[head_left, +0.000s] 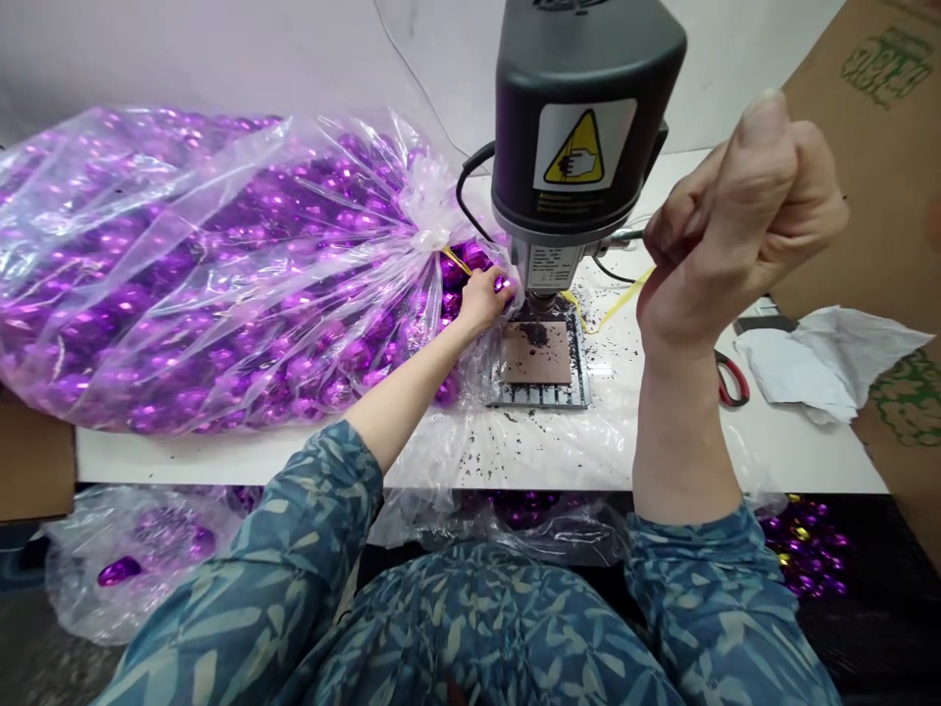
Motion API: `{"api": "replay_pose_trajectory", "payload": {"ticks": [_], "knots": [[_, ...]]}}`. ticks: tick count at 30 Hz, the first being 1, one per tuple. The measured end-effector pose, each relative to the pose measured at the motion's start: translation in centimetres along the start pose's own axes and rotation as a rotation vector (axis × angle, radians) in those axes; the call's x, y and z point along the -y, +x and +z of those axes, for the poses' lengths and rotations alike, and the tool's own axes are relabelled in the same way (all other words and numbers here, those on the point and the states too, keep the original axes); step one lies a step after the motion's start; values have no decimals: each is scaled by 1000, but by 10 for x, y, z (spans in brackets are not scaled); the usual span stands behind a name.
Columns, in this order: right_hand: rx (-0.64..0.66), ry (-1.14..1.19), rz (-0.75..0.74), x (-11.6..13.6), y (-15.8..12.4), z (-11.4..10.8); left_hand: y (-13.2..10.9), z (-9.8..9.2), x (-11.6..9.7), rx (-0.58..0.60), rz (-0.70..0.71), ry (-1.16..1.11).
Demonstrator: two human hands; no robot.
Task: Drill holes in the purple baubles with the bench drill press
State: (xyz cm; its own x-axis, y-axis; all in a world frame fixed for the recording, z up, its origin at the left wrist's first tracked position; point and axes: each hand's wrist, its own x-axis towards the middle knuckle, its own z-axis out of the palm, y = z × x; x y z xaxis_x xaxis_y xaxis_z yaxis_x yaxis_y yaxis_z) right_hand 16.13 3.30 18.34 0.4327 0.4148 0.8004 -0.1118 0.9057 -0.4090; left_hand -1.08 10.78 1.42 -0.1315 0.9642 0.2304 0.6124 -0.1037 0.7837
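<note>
My left hand (483, 299) is closed at the open end of a clear plastic bag (430, 211) full of shiny purple faceted beads (286, 265). Its fingers pinch one purple bead (503, 284) beside the machine's base. A yellow ribbon (456, 259) lies by those fingers. My right hand (742, 216) is raised in a fist, wrapped round the end of the lever (627, 235) of a black bench press machine (584, 108). Another yellow ribbon length (624, 302) runs behind my right wrist; where it ends is hidden. Below the machine's head, a brown board (536, 355) rests on the slotted metal base (540, 395).
Dark shavings (477, 451) litter the white table (809, 456). At right are red-handled scissors (731, 380), crumpled white paper (816, 358) and a cardboard box (867, 157). Beneath the table edge are a plastic bag (88, 588) and purple and gold beads (805, 549).
</note>
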Motion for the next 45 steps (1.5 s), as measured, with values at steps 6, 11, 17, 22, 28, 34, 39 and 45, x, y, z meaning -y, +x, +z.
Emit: {"api": "replay_pose_trajectory", "payload": {"ticks": [6,11,17,22,28,34,39,45], "knots": [[12,-83,23,3,-1,0,-16,-2,8,49,152,-70],[30,-126,16,3,-1,-3,-32,-40,10,-49,92,-179],[19,-314,23,1,-3,-3,-80,-67,-3,222,-187,-614],[37,-232,3,0,-3,-4,-108,-55,-12,403,-201,-825],[72,-246,0,-1,-4,-8,-110,-36,-12,333,-306,-989],[54,-190,-21,1,-4,-5,-110,-26,-7,201,-264,-857],[47,-195,-30,3,-4,-4,-111,-16,-6,205,-170,-797],[48,-122,-54,2,-5,-4,-108,-6,-7,170,-87,-664]]}}
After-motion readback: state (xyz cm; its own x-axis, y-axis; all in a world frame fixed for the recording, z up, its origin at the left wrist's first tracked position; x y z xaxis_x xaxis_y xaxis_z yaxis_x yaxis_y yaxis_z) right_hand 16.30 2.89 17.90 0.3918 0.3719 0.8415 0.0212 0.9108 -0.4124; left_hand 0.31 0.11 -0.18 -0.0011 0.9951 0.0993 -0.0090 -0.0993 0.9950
